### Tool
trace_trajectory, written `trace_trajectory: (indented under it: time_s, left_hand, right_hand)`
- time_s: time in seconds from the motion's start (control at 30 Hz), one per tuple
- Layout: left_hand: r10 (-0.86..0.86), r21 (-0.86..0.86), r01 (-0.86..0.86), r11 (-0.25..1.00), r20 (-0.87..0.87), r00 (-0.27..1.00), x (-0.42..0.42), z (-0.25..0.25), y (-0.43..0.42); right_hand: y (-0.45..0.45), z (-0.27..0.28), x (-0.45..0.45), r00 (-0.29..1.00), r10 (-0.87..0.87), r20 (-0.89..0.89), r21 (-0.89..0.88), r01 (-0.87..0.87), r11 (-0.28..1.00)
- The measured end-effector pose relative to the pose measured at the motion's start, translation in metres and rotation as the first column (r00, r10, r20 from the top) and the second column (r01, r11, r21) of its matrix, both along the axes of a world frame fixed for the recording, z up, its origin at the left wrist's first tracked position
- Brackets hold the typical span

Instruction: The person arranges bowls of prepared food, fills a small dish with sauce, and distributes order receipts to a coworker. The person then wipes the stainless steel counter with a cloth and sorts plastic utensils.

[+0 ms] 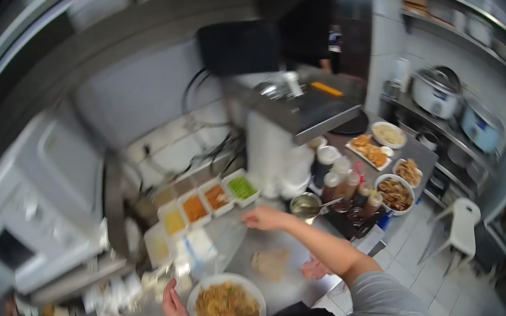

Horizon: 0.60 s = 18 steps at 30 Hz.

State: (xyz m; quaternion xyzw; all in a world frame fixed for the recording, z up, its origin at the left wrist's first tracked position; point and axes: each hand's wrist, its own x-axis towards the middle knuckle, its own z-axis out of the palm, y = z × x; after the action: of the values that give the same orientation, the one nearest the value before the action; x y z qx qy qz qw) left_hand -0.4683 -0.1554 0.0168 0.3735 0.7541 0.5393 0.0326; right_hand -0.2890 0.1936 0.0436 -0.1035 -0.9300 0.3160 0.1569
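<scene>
A white plate of fried noodles (227,311) sits on the steel counter in front of me. Just left of its rim is my left hand (174,306), fingers extended and holding nothing. My right hand (265,218) reaches over the counter, below the white tub of chopped green onion (242,188). Its fingers are curled together; whether anything is between them cannot be made out. To the left of that tub stand tubs of orange-brown shreds (216,197), orange bits (194,208) and something yellow (173,221). A small metal pot (305,205) stands right of my right hand.
Sauce bottles (347,187) crowd the right side, with a bowl of brown food (395,194) and a plate of fried pieces (368,150) beyond. Crumpled white paper (112,311) lies left, near a white microwave-like appliance (42,205). A white chair (460,230) and rice cooker (436,92) are farther right.
</scene>
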Motion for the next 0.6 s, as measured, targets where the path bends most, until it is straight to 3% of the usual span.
trace_trajectory:
  time_s: [0.07, 0.13, 0.23, 0.27, 0.43, 0.5, 0.6]
  left_hand:
    - [-0.151, -0.025, 0.151, 0.988, -0.007, 0.988, -0.007, 0.028, 0.044]
    - [-0.300, -0.095, 0.288, 0.953, -0.161, 0.940, -0.004, 0.057, 0.103]
    - [-0.430, -0.230, 0.371, 0.900, -0.323, 0.843, -0.007, 0.073, 0.188]
    - [-0.450, -0.268, 0.369, 0.890, -0.389, 0.804, -0.017, 0.065, 0.216]
    - [-0.448, -0.421, 0.203, 0.884, -0.643, 0.621, -0.067, 0.021, 0.311]
    - [-0.493, -0.614, 0.066, 0.787, -0.561, 0.665, -0.075, 0.012, 0.329]
    - [-0.496, -0.738, -0.095, 0.668, -0.537, 0.682, -0.070, 0.013, 0.337]
  right_hand:
    - [0.027, 0.009, -0.019, 0.961, -0.232, -0.149, 0.085, 0.247, 0.965]
    - [0.052, 0.010, -0.040, 0.917, -0.390, -0.088, 0.131, 0.399, 0.908]
    - [0.078, 0.002, -0.062, 0.913, -0.396, 0.096, 0.242, 0.364, 0.899]
    - [0.083, -0.007, -0.067, 0.922, -0.383, 0.060, 0.206, 0.364, 0.909]
    - [0.090, -0.027, -0.086, 0.880, -0.419, 0.221, 0.226, 0.372, 0.900]
    - [0.098, -0.046, -0.100, 0.874, -0.417, 0.248, 0.216, 0.370, 0.904]
    - [0.096, -0.044, -0.102, 0.906, -0.372, 0.204, 0.271, 0.313, 0.910]
